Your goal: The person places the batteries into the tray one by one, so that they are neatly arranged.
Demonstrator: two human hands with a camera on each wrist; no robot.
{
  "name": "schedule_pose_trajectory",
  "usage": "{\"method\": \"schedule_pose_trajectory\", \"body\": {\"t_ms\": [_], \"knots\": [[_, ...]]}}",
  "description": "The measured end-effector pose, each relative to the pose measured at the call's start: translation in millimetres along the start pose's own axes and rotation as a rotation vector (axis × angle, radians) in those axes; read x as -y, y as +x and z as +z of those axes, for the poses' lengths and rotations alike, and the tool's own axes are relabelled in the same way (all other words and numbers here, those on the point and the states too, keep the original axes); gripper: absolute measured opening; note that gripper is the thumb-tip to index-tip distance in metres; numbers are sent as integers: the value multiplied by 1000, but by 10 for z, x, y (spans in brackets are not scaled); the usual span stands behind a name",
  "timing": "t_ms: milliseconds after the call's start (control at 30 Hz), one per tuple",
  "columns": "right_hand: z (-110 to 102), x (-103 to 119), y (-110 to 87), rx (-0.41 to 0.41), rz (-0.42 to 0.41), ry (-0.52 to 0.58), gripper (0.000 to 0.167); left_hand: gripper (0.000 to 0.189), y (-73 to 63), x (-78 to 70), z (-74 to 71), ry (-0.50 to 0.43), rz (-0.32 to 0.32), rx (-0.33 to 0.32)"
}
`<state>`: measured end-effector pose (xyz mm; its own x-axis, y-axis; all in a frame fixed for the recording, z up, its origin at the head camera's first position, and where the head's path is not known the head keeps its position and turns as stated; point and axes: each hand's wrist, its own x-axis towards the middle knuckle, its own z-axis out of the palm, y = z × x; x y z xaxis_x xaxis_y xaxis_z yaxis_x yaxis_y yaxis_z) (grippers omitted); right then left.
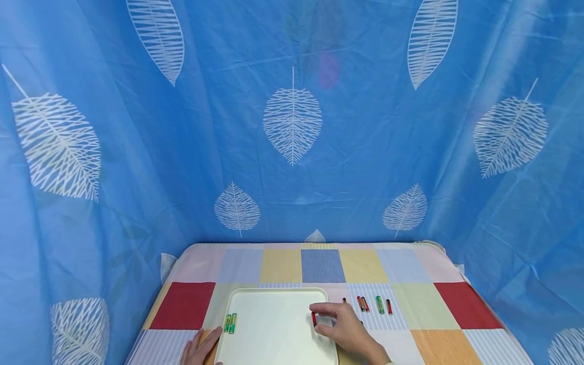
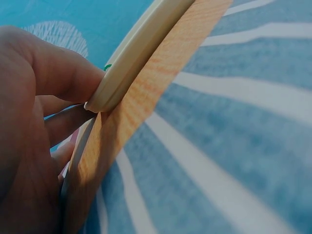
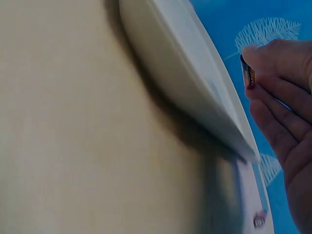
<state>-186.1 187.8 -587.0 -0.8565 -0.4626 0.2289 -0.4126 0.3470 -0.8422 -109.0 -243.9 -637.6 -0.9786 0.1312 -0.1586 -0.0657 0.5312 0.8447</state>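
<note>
Red battery [image 1: 314,319], above the right part of the tray [image 1: 274,289] | I have it pinched in the right hand [image 1: 344,327], long axis spanning thumb to finger | left hand [image 1: 201,348] farther, fingers straight, touching the tray's left rim.

A small red-and-black battery [image 1: 314,319] is pinched in the fingers of the right hand [image 1: 344,328], over the right part of a cream, rounded-corner tray [image 1: 271,327]; whether it touches the tray cannot be told. The left hand [image 1: 201,349] touches the tray's near left corner. Two green batteries [image 1: 233,323] lie side by side inside, along the left rim. On the table [image 1: 417,304], right of the tray, lie two reddish batteries [image 1: 359,303] close together, a larger green battery [image 1: 380,304] and a red, dark-ended battery [image 1: 389,306].
</note>
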Motion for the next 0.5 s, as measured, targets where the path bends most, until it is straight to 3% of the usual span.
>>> {"method": "schedule_pose_trajectory", "body": {"t_ms": [133,500], "knots": [[166,41,128,1,-45,9,39,92,14,-8,-1,-11,-13,4],[637,163,486,-38,-113,-57,39,82,-35,-30,44,30,55,-74]]}}
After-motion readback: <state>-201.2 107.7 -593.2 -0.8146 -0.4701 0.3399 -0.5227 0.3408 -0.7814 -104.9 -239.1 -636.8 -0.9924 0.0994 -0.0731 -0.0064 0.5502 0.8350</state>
